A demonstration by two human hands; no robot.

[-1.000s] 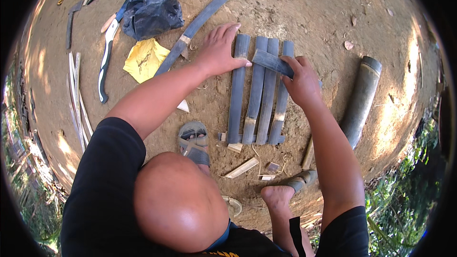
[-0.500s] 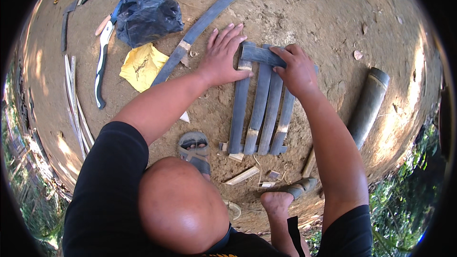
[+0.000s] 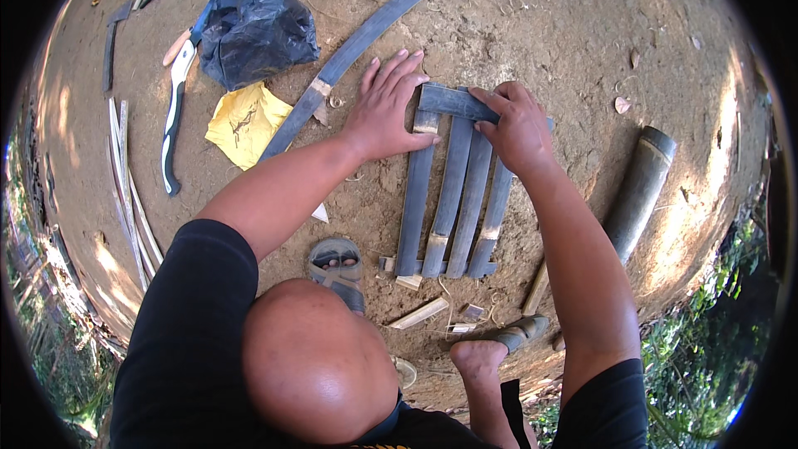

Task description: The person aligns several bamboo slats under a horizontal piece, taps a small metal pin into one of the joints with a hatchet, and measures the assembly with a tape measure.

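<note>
Several dark split-bamboo slats (image 3: 459, 187) lie side by side on the ground. Across their far ends rests a short bamboo crosspiece (image 3: 449, 101). My right hand (image 3: 519, 129) is closed on this crosspiece, thumb on the near edge and fingers over the top, hiding part of its right side. My left hand (image 3: 386, 108) lies with fingers spread. Its thumb touches the leftmost slat (image 3: 414, 199) just below the crosspiece, and its forefinger reaches the crosspiece's left end. A second crosspiece (image 3: 490, 268) runs under the near ends of the slats.
Left lie a long curved bamboo strip (image 3: 357, 41), a yellow paper (image 3: 247, 125), a black plastic bag (image 3: 258, 29), a white-and-dark-handled tool (image 3: 176, 108) and thin strips (image 3: 125, 175). A bamboo tube (image 3: 640, 191) lies right. Offcuts (image 3: 418, 313) lie near my sandalled feet.
The crosspiece has shifted slightly away from me, so its left end now covers the leftmost slat's tip, which showed before. Both hands stay in nearly the same places; the view tilts a little.
</note>
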